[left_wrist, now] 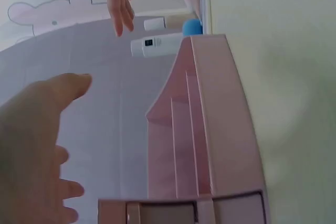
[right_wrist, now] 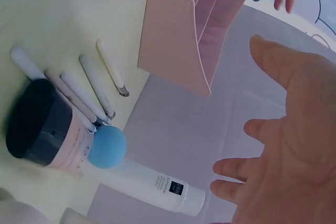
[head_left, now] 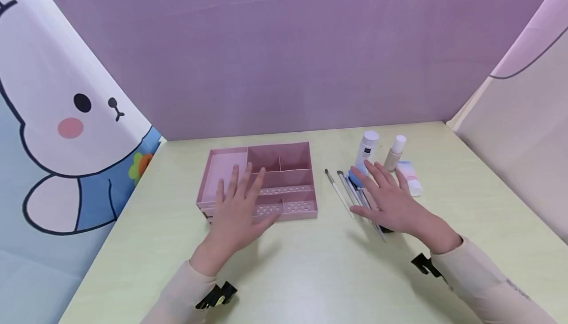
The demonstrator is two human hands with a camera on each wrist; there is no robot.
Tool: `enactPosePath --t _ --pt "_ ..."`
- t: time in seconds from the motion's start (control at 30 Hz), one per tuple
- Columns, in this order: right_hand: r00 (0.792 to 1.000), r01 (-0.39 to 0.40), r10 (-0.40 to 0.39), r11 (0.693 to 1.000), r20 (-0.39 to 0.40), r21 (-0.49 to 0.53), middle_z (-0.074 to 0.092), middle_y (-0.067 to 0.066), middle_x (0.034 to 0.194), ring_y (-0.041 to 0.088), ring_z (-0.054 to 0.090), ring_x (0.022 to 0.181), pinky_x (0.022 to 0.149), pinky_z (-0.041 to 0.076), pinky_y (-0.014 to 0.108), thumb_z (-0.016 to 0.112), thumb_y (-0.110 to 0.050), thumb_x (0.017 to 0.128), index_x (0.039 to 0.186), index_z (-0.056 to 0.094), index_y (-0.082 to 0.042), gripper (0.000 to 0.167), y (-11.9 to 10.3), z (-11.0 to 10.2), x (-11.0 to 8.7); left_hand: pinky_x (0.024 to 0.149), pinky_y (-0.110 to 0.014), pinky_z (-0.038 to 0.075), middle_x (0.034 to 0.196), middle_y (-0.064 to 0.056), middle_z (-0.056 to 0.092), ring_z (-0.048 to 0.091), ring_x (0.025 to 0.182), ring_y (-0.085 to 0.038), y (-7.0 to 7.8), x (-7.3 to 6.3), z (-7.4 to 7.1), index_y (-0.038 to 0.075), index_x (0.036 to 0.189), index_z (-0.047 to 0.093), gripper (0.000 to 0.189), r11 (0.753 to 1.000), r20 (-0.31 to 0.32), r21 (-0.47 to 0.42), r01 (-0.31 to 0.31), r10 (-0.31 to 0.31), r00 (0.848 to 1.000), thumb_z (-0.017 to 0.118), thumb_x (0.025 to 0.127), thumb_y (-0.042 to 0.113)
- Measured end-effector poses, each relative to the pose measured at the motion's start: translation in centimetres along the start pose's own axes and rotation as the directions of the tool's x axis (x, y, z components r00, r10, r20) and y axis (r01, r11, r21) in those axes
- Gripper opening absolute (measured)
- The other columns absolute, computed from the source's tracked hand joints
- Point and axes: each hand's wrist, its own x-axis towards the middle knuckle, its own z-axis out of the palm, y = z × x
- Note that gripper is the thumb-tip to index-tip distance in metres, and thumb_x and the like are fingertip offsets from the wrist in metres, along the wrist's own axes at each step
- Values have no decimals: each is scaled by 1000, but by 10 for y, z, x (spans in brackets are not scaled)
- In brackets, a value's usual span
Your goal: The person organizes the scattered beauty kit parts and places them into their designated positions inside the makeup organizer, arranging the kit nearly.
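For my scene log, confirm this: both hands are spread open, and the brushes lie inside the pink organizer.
Not quite: the head view shows the brushes on the table, right of the pink organizer. The left hand and right hand are indeed spread open.

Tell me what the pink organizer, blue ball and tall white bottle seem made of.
Pink organizer: probably rigid plastic, satin; its smooth, evenly coloured walls hold crisp edges.
Blue ball: likely matte foam, as it shows no sharp highlight, though rubber is possible.
Tall white bottle: apparently opaque plastic with a soft sheen, judging by its even white wall; coated glass can't be excluded.
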Motion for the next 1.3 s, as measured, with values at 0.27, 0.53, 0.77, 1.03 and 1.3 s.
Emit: enactPosePath --t 0.27,0.53,0.77,1.03,1.3 --pt "998 54 -50 996 -46 72 38 30 147 50 36 132 101 27 70 71 -33 91 152 33 -3 78 -5 -2 1 107 -73 20 153 -24 35 22 143 -50 -25 -19 -1 2 152 32 82 990 -346 -101 -102 61 936 51 93 55" --pt "1000 28 -28 965 -6 262 43 31 142 47 42 129 103 38 62 69 -27 95 149 33 5 72 -6 0 5 101 -77 25 147 -29 40 28 137 -54 -41 -36 -6 -6 149 34 79 964 -456 -257 -68 -59 888 66 84 27" --pt "1000 16 -14 936 -6 353 55 30 129 43 55 117 92 49 55 69 -19 95 143 37 11 65 1 14 12 105 -71 29 150 -31 34 30 138 -48 -54 -51 -10 -5 151 30 77 886 -354 -457 79 -263 897 71 88 13" --pt "999 -45 29 896 43 443 63 20 108 33 62 99 80 55 41 69 -13 94 131 48 14 50 10 32 25 109 -62 31 151 -25 35 31 140 -42 -64 -58 -7 -5 153 27 70 748 -215 -637 188 -406 888 63 96 12" --pt "992 -117 93 922 85 368 66 5 83 14 58 71 64 52 29 72 -11 90 109 62 9 29 19 44 42 99 -58 39 149 -26 40 39 134 -42 -66 -57 1 -6 151 32 63 682 -189 -706 193 -444 876 61 97 7"
